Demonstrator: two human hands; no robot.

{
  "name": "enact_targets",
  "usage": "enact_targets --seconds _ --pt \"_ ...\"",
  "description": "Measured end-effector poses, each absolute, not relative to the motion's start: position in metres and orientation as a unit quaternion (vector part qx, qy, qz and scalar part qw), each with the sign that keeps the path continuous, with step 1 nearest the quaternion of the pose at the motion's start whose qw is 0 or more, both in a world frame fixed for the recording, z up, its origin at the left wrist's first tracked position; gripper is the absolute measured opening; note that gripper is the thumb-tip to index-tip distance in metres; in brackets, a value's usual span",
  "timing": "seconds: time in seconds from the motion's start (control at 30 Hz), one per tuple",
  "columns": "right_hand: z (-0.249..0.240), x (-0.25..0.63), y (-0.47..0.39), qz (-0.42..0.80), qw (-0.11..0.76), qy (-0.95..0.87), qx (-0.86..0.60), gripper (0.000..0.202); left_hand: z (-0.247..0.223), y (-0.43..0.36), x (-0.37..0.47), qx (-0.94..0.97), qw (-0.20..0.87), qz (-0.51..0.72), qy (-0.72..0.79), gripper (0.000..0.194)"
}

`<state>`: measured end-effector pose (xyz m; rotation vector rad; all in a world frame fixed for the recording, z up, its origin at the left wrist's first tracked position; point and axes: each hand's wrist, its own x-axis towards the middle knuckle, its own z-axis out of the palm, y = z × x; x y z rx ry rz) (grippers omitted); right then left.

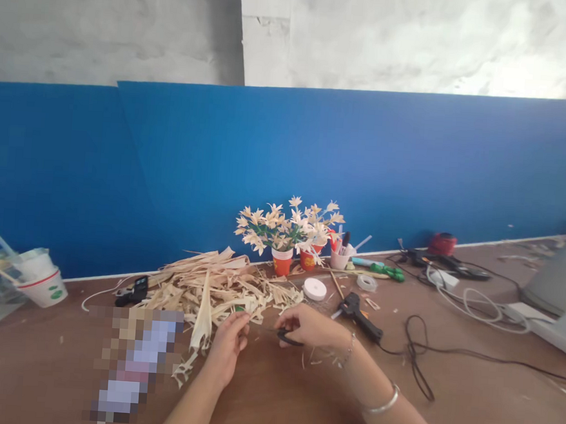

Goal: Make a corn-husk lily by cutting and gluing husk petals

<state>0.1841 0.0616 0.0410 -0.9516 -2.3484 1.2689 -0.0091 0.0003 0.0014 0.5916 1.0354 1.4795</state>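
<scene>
In our left hand, the fingers are pinched together on a small pale strip. Our right hand has its fingers curled round the black handles of the scissors, whose thin blades point left toward the strip. Both hands are over the near middle of the brown surface, just apart.

Beyond them, two red cups stand upright side by side near the blue panel. The left cup has a white rim and is filled with pale flowers on green stems; the right cup holds more of them, and the blooms spread past both rims. Just right of these we see a pale cup crowded with pens and other slim tools, one of them dark-topped.

At the far left, a white cup with a red rim and green marks leans to one side, clear containers crowding behind it; we cannot tell what it holds.

A heap of dry husks lies left of the red cups. Right of the heap are a white roll, a clear tape roll and a black glue gun with its cord.
</scene>
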Motion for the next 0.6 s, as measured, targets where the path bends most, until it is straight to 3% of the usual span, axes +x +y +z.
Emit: enact_targets --seconds 0.3,0.47,0.6 --pt "0.045 0.196 0.066 0.475 0.115 -0.798 -0.352 0.035 0.0 0.004 -0.014 0.182 0.603 0.658 0.413 0.025" --pt "0.044 0.202 0.067 0.361 0.105 -0.833 -0.407 0.041 0.002 0.006 -0.014 0.172 0.554 0.7 0.417 0.021" --pt "0.044 0.195 0.058 0.259 0.096 -0.849 -0.45 0.027 0.004 0.004 -0.012 0.191 0.57 0.696 0.392 0.024"
